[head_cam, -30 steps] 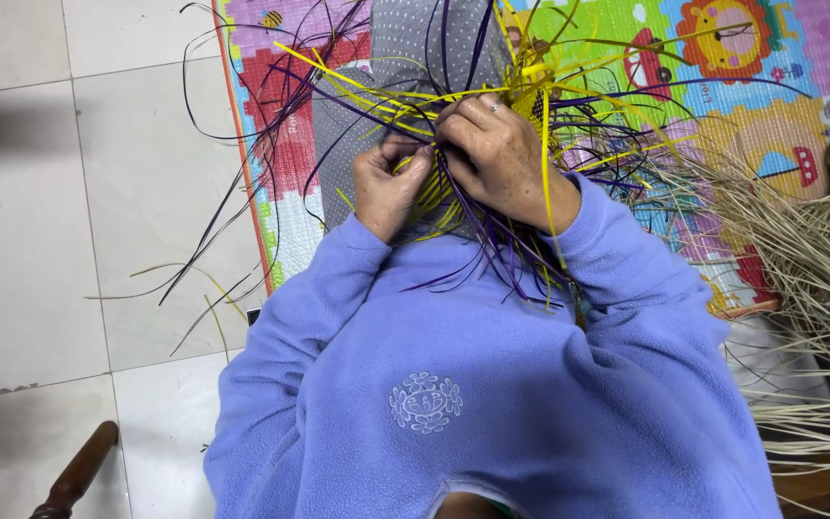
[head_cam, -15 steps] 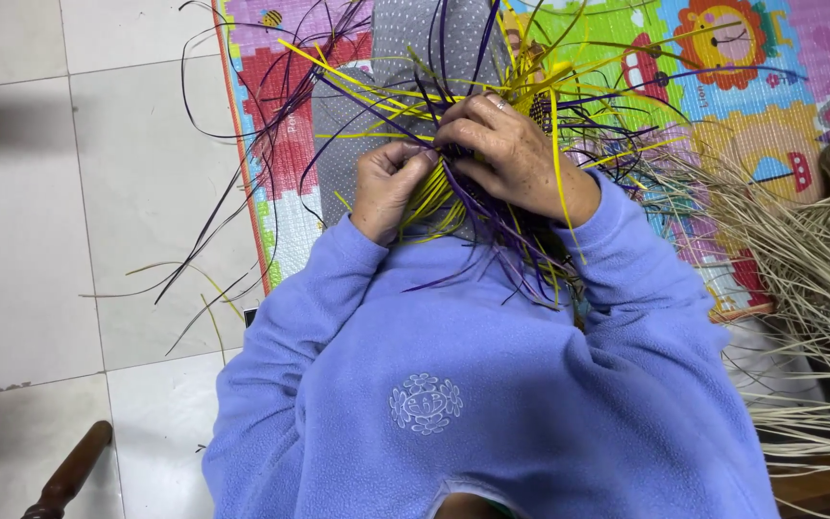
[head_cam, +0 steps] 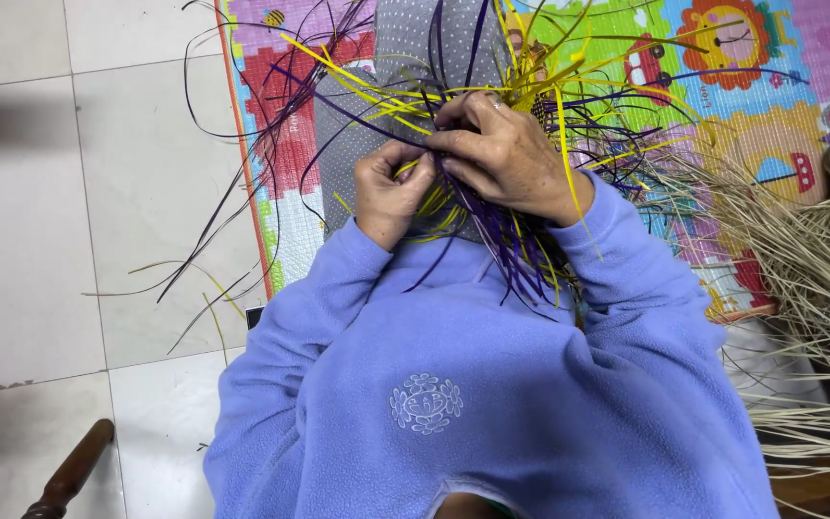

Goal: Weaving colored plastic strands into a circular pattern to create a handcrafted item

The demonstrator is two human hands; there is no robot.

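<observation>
A person in a lilac fleece top (head_cam: 492,384) looks down at both hands, which meet just above the frame's centre inside a tangle of thin yellow and dark purple weaving strips (head_cam: 492,207). The left hand (head_cam: 391,192) sits at about 11 o'clock from centre, its fingers curled narrow and pinching a yellow strip against the bundle. The right hand (head_cam: 506,159), at about 12 o'clock and touching the left, has its fingers bent and closed over the crossing strips. The strips fan outward from the hands in all directions, many trailing down to 6 o'clock over the top. Under the hands lies a grey dotted cloth (head_cam: 415,48), on a bright children's play mat (head_cam: 722,58) towards 1 o'clock. A pile of pale straw-like fibres (head_cam: 809,269) lies at 3 o'clock. White floor tiles (head_cam: 79,192) fill the 9 o'clock side, with a dark wooden chair leg (head_cam: 69,476) at 8 o'clock.
</observation>
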